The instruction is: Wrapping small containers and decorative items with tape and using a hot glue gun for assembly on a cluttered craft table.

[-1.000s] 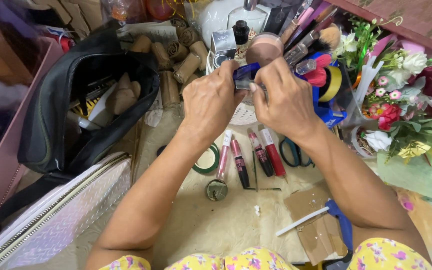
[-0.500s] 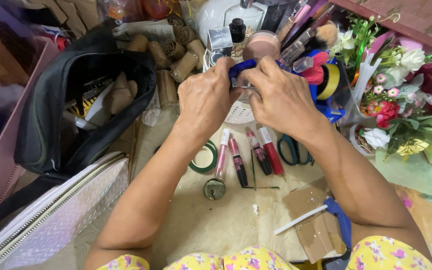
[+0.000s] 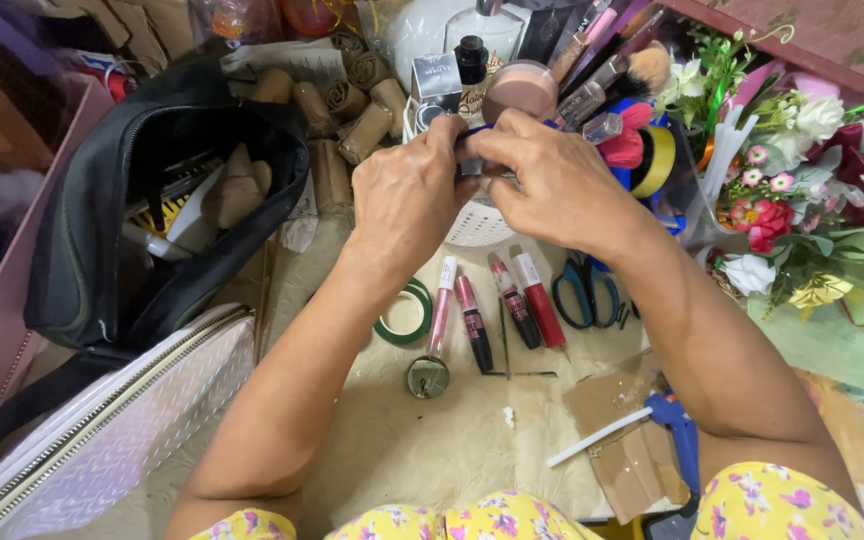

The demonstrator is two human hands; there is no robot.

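Two bare hands are brought together above the cluttered tabletop (image 3: pixel 432 470), and a small dark blue object (image 3: pixel 472 152) is pinched between them; what kind of thing it is cannot be told, since most of it is hidden by the fingers. The left hand (image 3: pixel 407 195) is closed on its left side, the right hand (image 3: pixel 552 185) on its right side, thumbs and fingertips touching over it. The object is held just in front of a white basket (image 3: pixel 477 225) packed with brushes and bottles. Four slim lip-colour tubes (image 3: pixel 492 310) in pink and red are laid side by side below the hands, with a green roll of tape (image 3: pixel 407 315) just beside them and a small round tin (image 3: pixel 428 376) near their lower ends. Blue-handled scissors (image 3: pixel 582 290) are seen under the right wrist. An open black zippered bag (image 3: pixel 82 250) is set well to the left, and artificial flowers (image 3: pixel 802 200) are bunched at the right.
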